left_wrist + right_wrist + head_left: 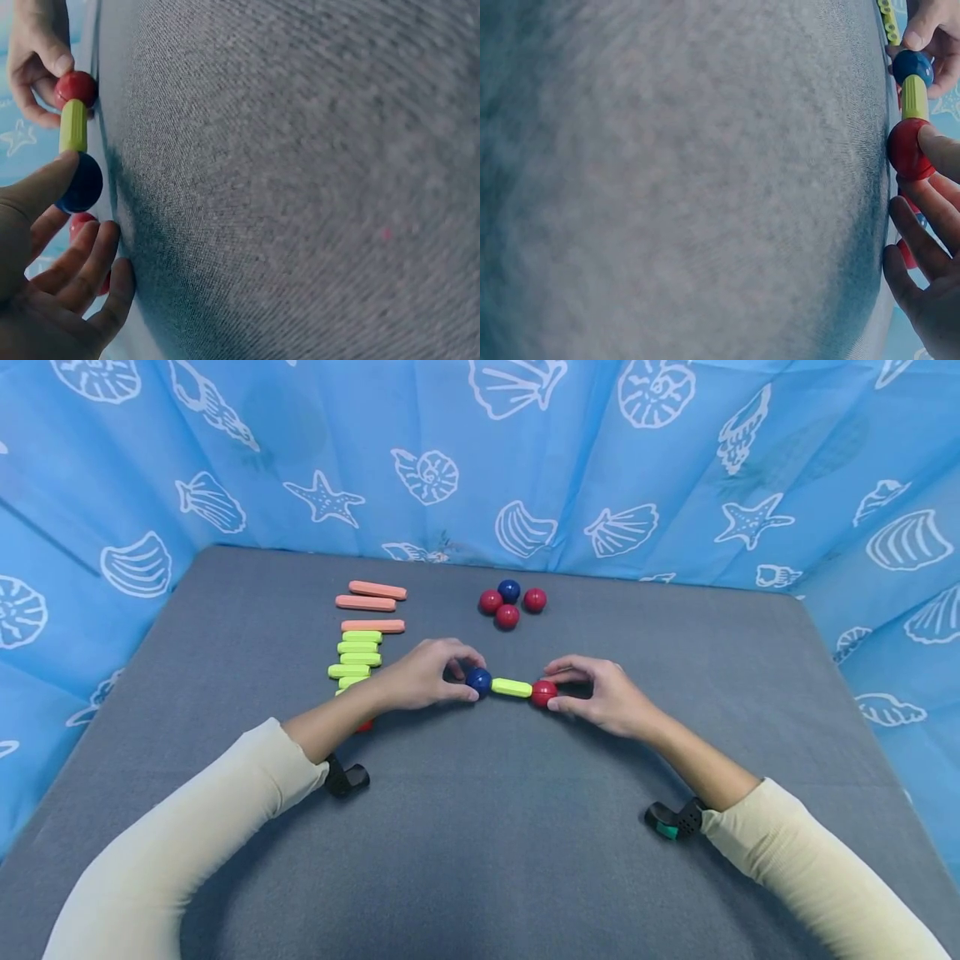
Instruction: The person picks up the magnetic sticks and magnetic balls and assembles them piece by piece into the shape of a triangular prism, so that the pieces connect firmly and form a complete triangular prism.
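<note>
Between the two hands lies a short yellow-green rod (512, 687) with a ball at each end. My left hand (435, 675) pinches the dark blue ball (478, 681) between thumb and fingers. On the other end, the thumb and fingers of my right hand (602, 695) hold the red ball (544, 693). In the left wrist view the blue ball (81, 184) meets the near end of the rod (73, 126). The right wrist view shows the red ball (911, 148) against the rod's other end, with the right thumb on it.
Beyond the hands sit several loose balls, red ones (507, 617) and a blue one (509, 591). To the left, orange rods (372, 627) lie above a column of yellow-green rods (360, 658), partly hidden by the left arm. A shell-print curtain (480, 468) hangs behind the grey table (480, 843).
</note>
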Available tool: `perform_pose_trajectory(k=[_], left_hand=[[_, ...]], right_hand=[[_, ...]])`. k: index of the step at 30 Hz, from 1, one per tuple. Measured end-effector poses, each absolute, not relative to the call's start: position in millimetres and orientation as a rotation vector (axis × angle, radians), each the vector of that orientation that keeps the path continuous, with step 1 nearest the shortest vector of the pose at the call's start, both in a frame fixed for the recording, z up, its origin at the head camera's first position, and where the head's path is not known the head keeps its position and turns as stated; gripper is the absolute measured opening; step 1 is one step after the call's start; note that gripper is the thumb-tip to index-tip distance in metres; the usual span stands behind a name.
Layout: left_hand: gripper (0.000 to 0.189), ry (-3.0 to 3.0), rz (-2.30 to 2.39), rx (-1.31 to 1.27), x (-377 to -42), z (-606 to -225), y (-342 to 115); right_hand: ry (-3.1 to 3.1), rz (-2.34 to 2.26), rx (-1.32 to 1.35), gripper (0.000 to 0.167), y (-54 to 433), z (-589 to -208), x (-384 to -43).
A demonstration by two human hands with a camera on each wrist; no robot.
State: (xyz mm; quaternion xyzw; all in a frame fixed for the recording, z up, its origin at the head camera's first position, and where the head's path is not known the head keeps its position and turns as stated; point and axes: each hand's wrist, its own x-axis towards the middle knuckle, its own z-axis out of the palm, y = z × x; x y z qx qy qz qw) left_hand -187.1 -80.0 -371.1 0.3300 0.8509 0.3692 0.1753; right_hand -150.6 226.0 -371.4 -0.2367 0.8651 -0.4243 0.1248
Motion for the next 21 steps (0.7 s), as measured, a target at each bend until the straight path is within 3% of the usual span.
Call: perform_pose_trajectory(k=[10, 21], left_hand=[[0.042, 2.406, 1.037, 0.927, -192, -372, -78], [0.049, 2.39, 1.04, 0.926, -201, -370, -76]], right_hand=[[2.373, -1.254, -0.85, 0.06, 229, -372, -157], [2.362, -1.254, -0.879, 0.057, 234, -373, -158]])
